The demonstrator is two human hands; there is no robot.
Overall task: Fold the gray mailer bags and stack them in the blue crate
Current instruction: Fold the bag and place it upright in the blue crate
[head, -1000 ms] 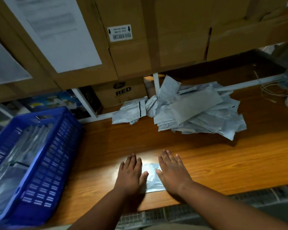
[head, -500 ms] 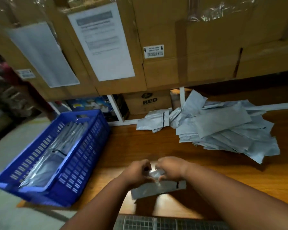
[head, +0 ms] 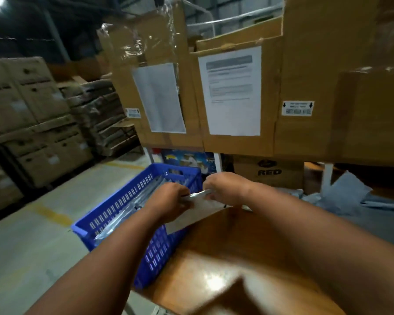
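Head view: both hands raised between counter and crate, one folded bag held between them.
Risk, unfolding: the folded mailer bag [head: 192,213] looks slick and springy; I judge it could open out if either hand lets go before it lies flat in the crate.
Risk, missing: the bag hangs over the crate's near wall, partly above the counter [head: 225,258]; released from here it would likely catch the rim or slide to the floor.
Risk, stack: bags already in the blue crate [head: 123,208] lie long and slanted; a bag dropped crooked could skew the stack.
Left hand [head: 168,197]: grip closed, fingers curled over the bag's upper edge, pinching it.
Right hand [head: 223,186]: grip closed too, fingers curled round the same edge at its other end.
Bag position: off the counter, tilted, lower corner pointing down at the crate wall.
Unfolded pile [head: 346,196]: gray bags heaped at the right on the counter, well apart from the hands.
Backdrop: cardboard boxes [head: 237,87] with paper sheets taped on, behind the crate.
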